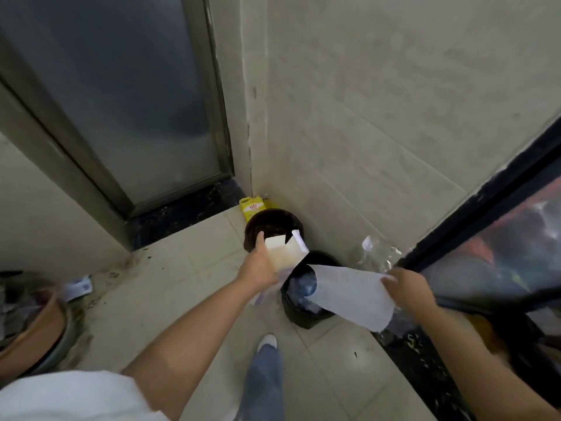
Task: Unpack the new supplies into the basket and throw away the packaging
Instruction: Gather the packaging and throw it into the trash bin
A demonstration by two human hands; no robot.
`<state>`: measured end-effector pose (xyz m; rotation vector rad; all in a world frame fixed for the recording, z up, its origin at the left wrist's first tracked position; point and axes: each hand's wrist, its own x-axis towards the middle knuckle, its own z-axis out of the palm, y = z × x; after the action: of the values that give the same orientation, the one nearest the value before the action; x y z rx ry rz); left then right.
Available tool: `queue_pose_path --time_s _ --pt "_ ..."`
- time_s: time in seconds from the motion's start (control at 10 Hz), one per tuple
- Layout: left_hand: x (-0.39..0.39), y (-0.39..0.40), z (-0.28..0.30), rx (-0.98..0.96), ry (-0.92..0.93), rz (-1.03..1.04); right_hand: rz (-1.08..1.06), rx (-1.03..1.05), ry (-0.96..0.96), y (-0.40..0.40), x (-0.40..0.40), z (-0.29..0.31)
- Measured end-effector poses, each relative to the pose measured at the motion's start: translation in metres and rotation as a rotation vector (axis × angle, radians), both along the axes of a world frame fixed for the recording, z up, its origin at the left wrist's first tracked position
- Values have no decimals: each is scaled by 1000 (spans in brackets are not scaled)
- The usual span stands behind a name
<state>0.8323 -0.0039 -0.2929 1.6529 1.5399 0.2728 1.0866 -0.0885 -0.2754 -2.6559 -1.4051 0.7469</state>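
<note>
My left hand (261,268) grips an open white cardboard box (287,249), its flaps up, held over the gap between two dark round bins. My right hand (408,288) pinches the edge of a white paper sheet (352,294) that hangs across the nearer bin (299,314), which holds bluish and clear scraps. The farther bin (273,221) stands in the wall corner and looks dark inside. The basket is not in sight.
A yellow packet (250,208) lies behind the far bin. Crumpled clear plastic (378,252) sits on the floor by the black-framed glass panel (485,214) on the right. A glass door (121,101) is at left. My shoe (267,341) stands on the tiles.
</note>
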Motion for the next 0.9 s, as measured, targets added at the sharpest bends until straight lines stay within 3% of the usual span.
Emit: queue_pose_path --time_s 0.3,0.6,0.9 --pt "55 120 -91 -187 -22 117 43 -276 32 115 -6 -99" --pt "108 114 -251 -386 -5 248 -116 -405 96 160 33 -254" --pt "135 120 -357 -399 42 222 -309 -500 168 178 63 -355"
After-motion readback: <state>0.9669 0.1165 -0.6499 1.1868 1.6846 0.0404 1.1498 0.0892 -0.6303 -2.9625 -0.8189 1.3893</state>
